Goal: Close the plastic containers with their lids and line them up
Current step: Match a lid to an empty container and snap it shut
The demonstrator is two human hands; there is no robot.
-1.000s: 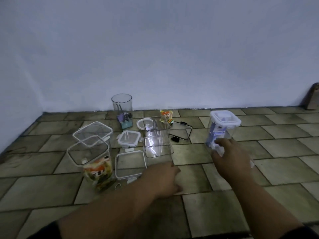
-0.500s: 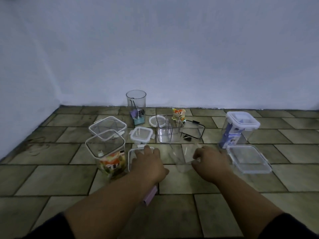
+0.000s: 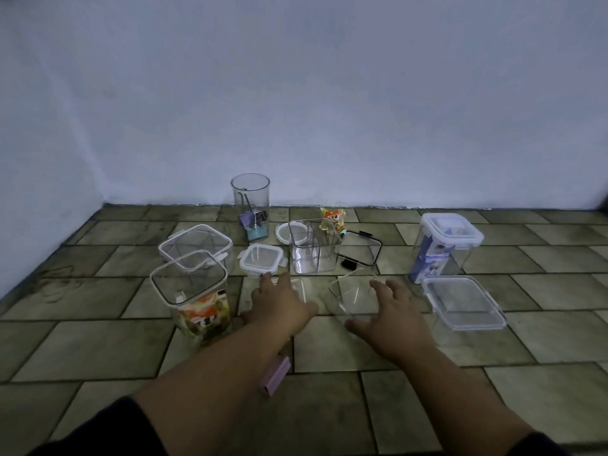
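Note:
A small open clear container [image 3: 357,292] stands on the tiled floor in the front middle. My right hand [image 3: 391,311] lies against its right side, fingers spread and thumb at its near edge. My left hand [image 3: 279,302] rests flat, fingers straight, on a clear lid [image 3: 298,286] lying on the floor. A closed container with a blue label [image 3: 444,248] stands at the right, with a flat clear lidded box [image 3: 464,302] in front of it. At the left stand a container of snack packets [image 3: 190,301] and a lidded one [image 3: 195,246].
Further back are a divided square container [image 3: 314,246], a tall round container holding clips [image 3: 250,205], a small square lid [image 3: 261,260], a round lid [image 3: 284,232], a black-rimmed lid [image 3: 360,248] and a snack packet [image 3: 334,217]. A pink block [image 3: 276,375] lies under my left forearm. The wall is close behind.
My right hand left the closed blue-label container and moved left to the small open container. My left hand shifted forward onto the flat lid.

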